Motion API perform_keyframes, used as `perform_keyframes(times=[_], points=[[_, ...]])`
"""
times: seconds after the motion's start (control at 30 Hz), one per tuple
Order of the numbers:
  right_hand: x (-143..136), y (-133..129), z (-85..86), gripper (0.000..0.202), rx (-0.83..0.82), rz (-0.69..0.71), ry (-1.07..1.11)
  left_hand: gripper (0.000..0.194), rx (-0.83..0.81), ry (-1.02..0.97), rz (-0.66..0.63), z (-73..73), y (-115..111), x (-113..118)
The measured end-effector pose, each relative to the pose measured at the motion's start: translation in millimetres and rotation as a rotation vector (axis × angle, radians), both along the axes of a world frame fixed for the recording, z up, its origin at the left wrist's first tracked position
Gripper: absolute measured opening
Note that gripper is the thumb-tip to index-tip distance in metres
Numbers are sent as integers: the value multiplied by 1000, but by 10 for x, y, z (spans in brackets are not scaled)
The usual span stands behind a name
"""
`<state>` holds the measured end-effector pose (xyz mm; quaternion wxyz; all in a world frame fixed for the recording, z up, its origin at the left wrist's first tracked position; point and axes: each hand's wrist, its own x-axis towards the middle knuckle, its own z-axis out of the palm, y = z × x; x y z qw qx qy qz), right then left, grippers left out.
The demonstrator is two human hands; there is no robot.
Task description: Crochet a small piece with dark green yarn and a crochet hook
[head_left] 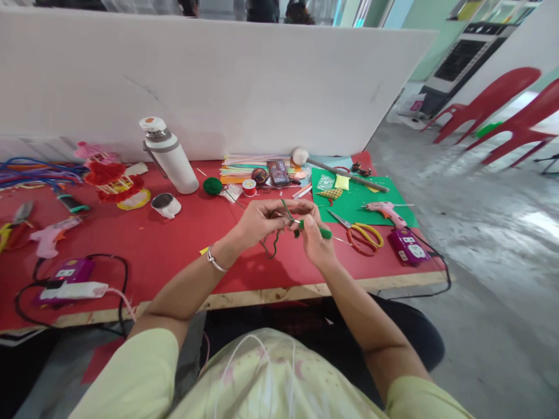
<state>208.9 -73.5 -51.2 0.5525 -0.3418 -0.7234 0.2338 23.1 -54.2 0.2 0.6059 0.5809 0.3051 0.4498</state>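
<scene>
Both hands meet above the front half of the red table. In my right hand [317, 244] is a crochet hook [325, 233] with a green handle, its metal shaft pointing left toward the other hand. My left hand [257, 223] pinches dark green yarn [276, 243]; one strand stands up by the index finger and a loose end dangles below. The hook's tip is at the left fingertips, too small to make out whether it sits in a loop. A green yarn ball [212, 186] lies farther back, a thin strand running from it toward my hands.
Scissors [360, 235] and a pink glue gun [386, 213] lie right, near a purple box [408, 247]. A white thermos [170, 156] and metal cup [166, 206] stand left. Behind are a thread spool [249, 187] and a phone [278, 173]. A white panel [244, 87] borders the table.
</scene>
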Motion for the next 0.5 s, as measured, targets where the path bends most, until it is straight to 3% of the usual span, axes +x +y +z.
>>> perform_keyframes(times=[0.07, 0.13, 0.23, 0.33, 0.4, 0.5], points=[[-122, -12, 21, 52, -156, -68, 234, 38, 48, -36, 103, -12, -4, 42], [-172, -2, 83, 47, -270, -56, 337, 34, 25, -12, 115, -2, 3, 22], [-148, 63, 183, 42, -383, 27, 341, 23, 13, 91, 101, 25, 28, -68], [-112, 158, 241, 45, -499, 92, 338, 18, 96, 110, 180, 29, 76, -110], [-111, 219, 274, 45, -560, 130, 364, 17, 128, 55, 261, 31, 124, -95], [-128, 296, 340, 46, -606, 148, 418, 20, 44, -94, 352, 64, 209, -64]])
